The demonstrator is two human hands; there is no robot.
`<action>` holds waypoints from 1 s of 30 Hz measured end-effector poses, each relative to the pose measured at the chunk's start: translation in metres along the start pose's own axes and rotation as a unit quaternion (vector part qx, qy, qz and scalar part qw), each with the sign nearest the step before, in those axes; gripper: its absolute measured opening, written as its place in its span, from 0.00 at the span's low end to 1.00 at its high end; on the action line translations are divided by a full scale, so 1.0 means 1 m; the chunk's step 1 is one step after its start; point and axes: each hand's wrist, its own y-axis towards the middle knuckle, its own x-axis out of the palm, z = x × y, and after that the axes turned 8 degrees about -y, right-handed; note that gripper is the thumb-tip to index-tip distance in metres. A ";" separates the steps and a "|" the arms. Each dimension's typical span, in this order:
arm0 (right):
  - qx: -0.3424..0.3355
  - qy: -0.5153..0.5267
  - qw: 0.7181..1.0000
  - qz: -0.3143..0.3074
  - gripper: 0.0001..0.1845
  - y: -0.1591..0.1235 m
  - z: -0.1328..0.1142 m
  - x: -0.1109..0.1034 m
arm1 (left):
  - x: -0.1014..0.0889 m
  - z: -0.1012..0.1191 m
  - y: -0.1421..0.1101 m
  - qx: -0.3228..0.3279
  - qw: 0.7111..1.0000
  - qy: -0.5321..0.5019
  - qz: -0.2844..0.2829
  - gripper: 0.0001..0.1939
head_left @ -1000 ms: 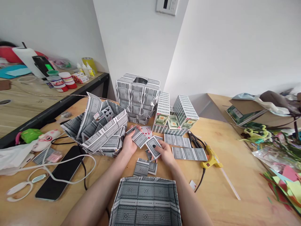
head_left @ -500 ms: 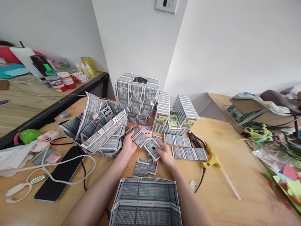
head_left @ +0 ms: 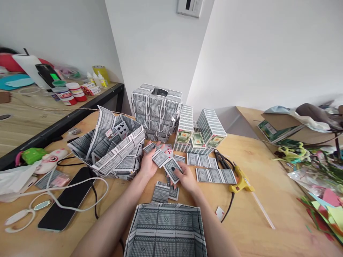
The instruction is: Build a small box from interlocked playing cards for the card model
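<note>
My left hand is closed on a strip of patterned playing cards, backs facing up. Between the thumb and fingers of my right hand is a single playing card, tilted, its upper edge close to the strip's lower end. Whether the two touch, I cannot tell. Behind the strip some red-faced cards show in part. Loose folded cards lie on the table below my hands. Nearest to me stands an open box made of joined cards, between my forearms.
Left stands a card-built basket full of card pieces; behind it, a woven card block. Card boxes, joined strips, black-handled scissors and a yellow glue gun are right. A phone and white cable lie left.
Both hands keep nearly the same place and grip. The right hand's card has shifted very slightly, and the view has moved a little.
</note>
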 end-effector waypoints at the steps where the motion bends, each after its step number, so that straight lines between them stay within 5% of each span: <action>1: -0.005 0.001 1.000 0.010 0.19 0.001 0.000 0.000 | 0.001 -0.001 -0.003 -0.008 1.000 0.016 -0.023 0.25; 6: -0.015 0.005 1.000 0.007 0.21 0.003 0.000 -0.001 | 0.001 -0.003 -0.007 -0.043 0.994 0.055 -0.084 0.31; 17: -0.008 -0.077 0.997 -0.026 0.16 0.000 -0.002 0.004 | 0.003 -0.003 -0.008 -0.023 0.997 0.056 -0.056 0.31; 30: -0.020 -0.074 0.996 -0.046 0.13 0.001 -0.006 0.003 | 0.007 -0.005 -0.015 0.028 0.985 0.140 -0.093 0.35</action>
